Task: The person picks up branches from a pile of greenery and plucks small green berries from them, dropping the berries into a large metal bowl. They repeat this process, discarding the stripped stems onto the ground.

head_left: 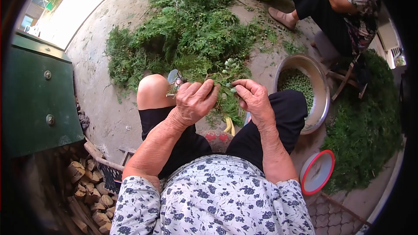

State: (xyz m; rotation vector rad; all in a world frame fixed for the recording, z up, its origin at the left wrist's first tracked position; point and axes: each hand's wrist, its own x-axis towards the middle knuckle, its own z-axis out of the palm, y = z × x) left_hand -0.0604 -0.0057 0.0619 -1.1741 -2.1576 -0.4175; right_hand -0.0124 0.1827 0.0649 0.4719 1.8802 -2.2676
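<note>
Gripping is done by the left hand (pixel 196 100), with its fingers curled in tight on a thin green sprig (pixel 225 90). The sprig is held up in front of the lap, between the two hands, perhaps so that it can be seen well and reached from both sides. The thumb and first finger of the right hand (pixel 257 100) are brought close together, with a small green berry (pixel 233 90) at their tips. Whether it is pinched or just touched cannot be told.

A big leafy pile (pixel 187 26) is set just past the hands, likely so that no long reach is needed. A metal bowl (pixel 322 100) with green berries in it is set beside the right hand, maybe so that it is close by.

The palms are turned away and cannot be seen. The far end of the sprig is lost against the pile. A pale, shiny thing (pixel 173 76) is partly hidden beyond the left hand, and what it is cannot be told. Part of the metal bowl is covered by the right knee (pixel 289 109). Far off past the right hand, another person (pixel 363 26) is blurred and partly lost in the dark edge.
</note>
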